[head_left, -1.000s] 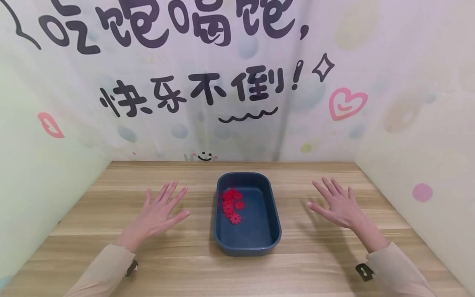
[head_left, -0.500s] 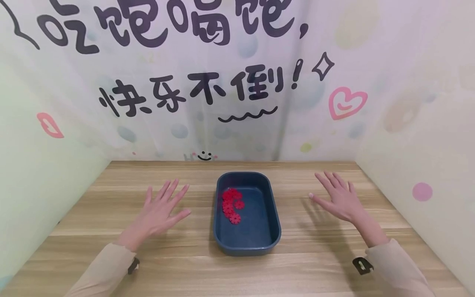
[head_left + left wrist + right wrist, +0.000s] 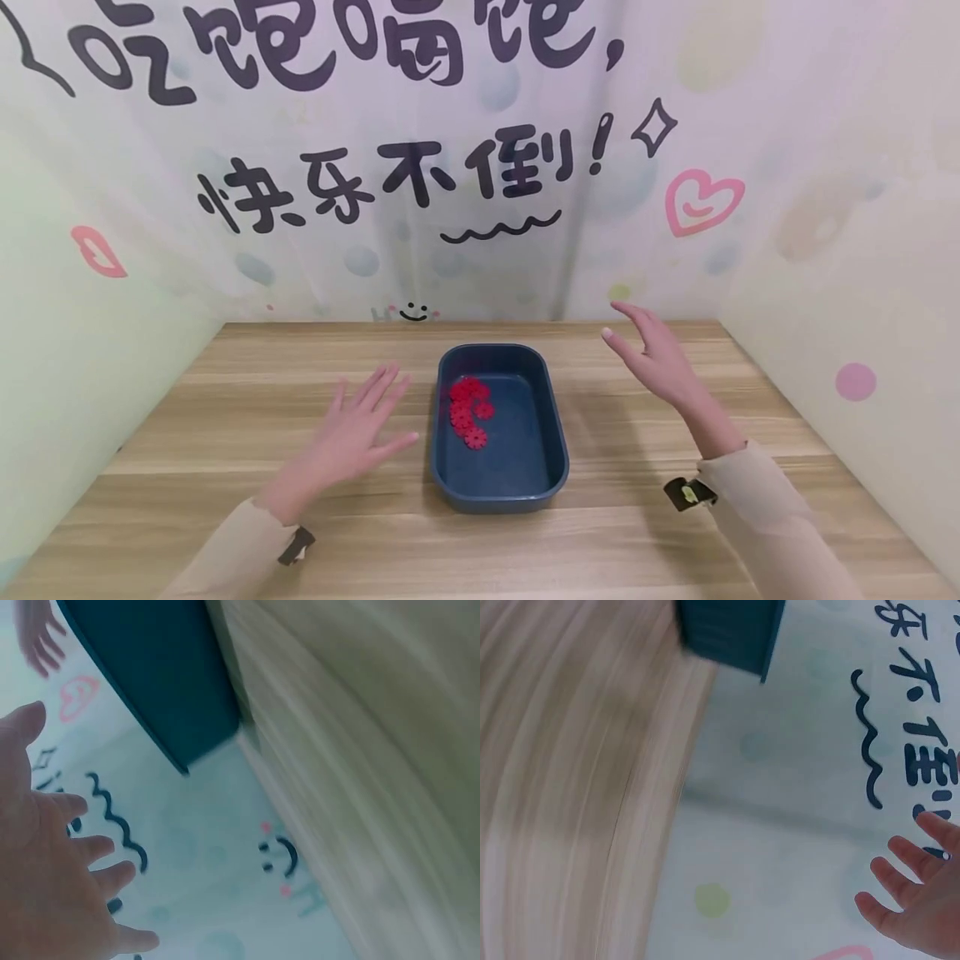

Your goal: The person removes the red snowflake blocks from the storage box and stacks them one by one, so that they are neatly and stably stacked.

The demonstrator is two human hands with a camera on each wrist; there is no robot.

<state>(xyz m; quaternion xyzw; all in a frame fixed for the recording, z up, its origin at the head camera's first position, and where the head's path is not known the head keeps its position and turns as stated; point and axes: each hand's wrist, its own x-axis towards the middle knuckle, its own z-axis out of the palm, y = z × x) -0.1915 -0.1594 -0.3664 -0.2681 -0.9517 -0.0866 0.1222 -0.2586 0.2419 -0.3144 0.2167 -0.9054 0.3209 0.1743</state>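
A dark blue rectangular tub [image 3: 517, 467] with rounded corners stands mid-table. Inside it, along the left side, several small red flower-shaped discs [image 3: 476, 437] lie in a loose, partly overlapping heap. To the left of the tub, my left hand [image 3: 352, 437] hovers with fingers spread, holding nothing. My right hand [image 3: 658, 357] is raised to the right of the tub, thumb apart from the fingers, also holding nothing. In the left wrist view the tub's side [image 3: 157, 682] is near the hand without contact. The right wrist view shows the right hand [image 3: 922, 892] with its fingers apart.
The wood-grain table [image 3: 172, 467] ends at a printed back curtain [image 3: 337, 275] with black lettering. Pale walls close in on both sides. Each forearm, in a beige sleeve, has a dark strap [image 3: 690, 493] at the wrist.
My right hand has risen and moved inward, turning more side-on. My left hand has shifted right, closer to the tub. The tub and the red discs stay in place.
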